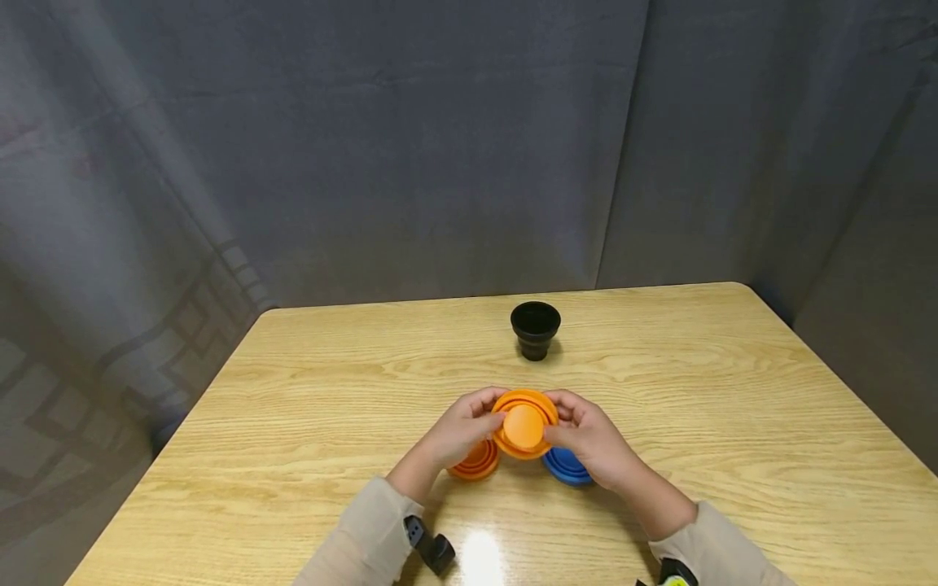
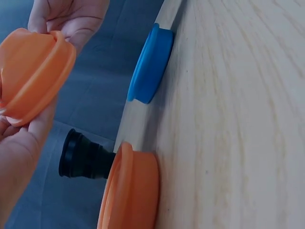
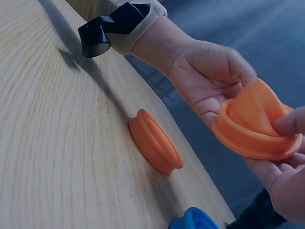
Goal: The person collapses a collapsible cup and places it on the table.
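Note:
Between both hands, raised above the table, is a light orange collapsible cup (image 1: 523, 426), partly folded, its round base toward me. My left hand (image 1: 465, 427) grips its left side, thumb on the base and fingers behind the rim. The right hand (image 1: 589, 435) holds the opposite side the same way. In the right wrist view the base of the orange cup (image 3: 257, 112) bulges out, dented under a thumb. Below the hands lie a flattened darker orange cup (image 1: 475, 462) on the left and a flattened blue cup (image 1: 567, 466) on the right, each partly hidden.
A black collapsible cup (image 1: 536, 330) stands extended and upright farther back on the wooden table (image 1: 352, 382). Grey curtains (image 1: 440, 163) hang behind the table and at its sides. A black wrist camera (image 1: 432, 547) sticks out from the left sleeve.

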Tool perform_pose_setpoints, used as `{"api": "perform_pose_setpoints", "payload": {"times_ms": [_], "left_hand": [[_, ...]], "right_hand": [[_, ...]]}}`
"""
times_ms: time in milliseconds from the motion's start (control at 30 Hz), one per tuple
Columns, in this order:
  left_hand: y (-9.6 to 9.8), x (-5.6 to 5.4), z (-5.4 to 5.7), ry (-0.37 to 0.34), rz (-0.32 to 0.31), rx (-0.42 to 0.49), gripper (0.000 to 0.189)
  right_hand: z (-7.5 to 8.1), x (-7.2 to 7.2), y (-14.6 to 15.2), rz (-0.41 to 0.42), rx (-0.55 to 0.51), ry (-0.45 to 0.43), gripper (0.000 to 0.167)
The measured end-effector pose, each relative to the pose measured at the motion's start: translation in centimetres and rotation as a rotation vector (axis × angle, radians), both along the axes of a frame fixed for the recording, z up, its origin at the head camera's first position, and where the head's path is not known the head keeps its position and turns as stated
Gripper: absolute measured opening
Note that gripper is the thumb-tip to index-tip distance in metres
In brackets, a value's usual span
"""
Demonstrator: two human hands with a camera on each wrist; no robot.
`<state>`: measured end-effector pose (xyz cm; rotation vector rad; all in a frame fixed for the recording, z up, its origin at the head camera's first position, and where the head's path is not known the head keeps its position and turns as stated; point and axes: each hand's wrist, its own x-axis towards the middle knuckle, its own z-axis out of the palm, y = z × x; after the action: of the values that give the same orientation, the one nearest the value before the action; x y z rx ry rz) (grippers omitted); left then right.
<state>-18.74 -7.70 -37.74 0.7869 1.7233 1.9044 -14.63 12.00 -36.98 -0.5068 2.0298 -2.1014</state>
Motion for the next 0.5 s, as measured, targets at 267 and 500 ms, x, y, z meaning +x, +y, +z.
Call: {"api": "perform_pose_setpoints", "payload": {"times_ms": [267, 500], "left_hand": [[-0.3, -0.1, 0.0, -0.034, -0.009, 0.041, 0.042], [0.2, 0.1, -0.1, 0.068, 0.139, -0.048, 0.041]], "right_hand": [[0.4, 0.2, -0.5, -0.051, 0.02, 0.012, 0.038], [0.5, 0.3, -1.2, -0.126, 0.034, 0.02, 0.034]]}}
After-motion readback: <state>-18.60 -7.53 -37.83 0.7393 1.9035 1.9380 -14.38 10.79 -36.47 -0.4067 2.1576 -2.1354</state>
